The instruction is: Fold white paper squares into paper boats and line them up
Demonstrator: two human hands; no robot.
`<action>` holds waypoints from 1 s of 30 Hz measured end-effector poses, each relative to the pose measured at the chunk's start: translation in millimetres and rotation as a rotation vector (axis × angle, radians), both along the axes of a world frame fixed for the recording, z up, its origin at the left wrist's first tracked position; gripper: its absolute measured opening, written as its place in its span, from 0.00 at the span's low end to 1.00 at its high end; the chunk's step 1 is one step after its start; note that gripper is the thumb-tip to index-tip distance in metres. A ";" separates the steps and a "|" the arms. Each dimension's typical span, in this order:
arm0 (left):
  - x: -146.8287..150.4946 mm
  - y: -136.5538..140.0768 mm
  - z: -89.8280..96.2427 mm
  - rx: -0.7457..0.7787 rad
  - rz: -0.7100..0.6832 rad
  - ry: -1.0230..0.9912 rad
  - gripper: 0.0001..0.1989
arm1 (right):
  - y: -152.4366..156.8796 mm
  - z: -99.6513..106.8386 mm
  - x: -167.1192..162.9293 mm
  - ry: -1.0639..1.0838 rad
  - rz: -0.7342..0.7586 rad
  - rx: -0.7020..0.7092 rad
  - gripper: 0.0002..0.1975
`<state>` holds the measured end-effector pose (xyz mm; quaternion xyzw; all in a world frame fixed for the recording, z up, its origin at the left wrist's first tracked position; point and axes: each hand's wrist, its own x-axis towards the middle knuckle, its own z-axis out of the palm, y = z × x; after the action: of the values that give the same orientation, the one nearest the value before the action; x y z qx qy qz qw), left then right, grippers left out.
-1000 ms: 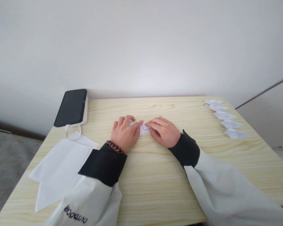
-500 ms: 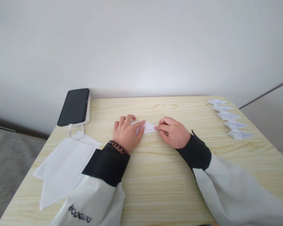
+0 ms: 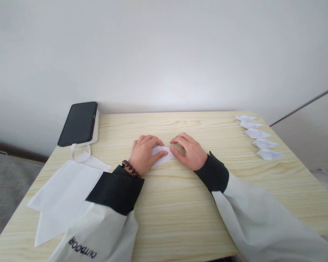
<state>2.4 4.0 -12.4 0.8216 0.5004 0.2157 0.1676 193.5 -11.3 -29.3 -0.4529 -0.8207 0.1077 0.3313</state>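
Observation:
A small folded piece of white paper [image 3: 162, 155] is between my two hands at the middle of the table. My left hand [image 3: 144, 154], with a dark bead bracelet at the wrist, grips its left part, thumb on the near side and fingers at the far side. My right hand [image 3: 190, 151] has its thumb and forefinger at the paper's right end, the two fingertips close together around that corner. Part of the paper is hidden under the left thumb and fingers.
Several folded white paper pieces [image 3: 270, 154] lie in a column at the table's right side. Loose white sheets [image 3: 68, 187] overlap at the left. Behind them a black-screened device [image 3: 78, 123] rests on a white block with a white strap. A wall borders the back edge.
My right hand has come closer to the left hand. The folded paper is turned, and my left thumb now lies across it. The whole view has shifted slightly.

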 end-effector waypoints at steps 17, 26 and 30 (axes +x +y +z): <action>1.6 -3.6 12.1 -0.278 0.044 -0.288 0.14 | -6.7 5.5 -1.6 0.013 0.144 -0.024 0.09; 1.2 -4.2 12.8 -0.237 -0.170 -0.267 0.12 | -8.1 6.0 -2.0 0.043 0.164 -0.026 0.07; 5.1 -7.6 15.2 -0.189 -0.151 -0.235 0.12 | -7.5 6.7 -3.3 0.050 0.180 -0.050 0.05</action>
<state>7.5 -3.6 2.7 0.8065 0.4322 0.2493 0.3171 190.3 -18.9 -22.5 -0.3826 -0.8466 0.1687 0.3291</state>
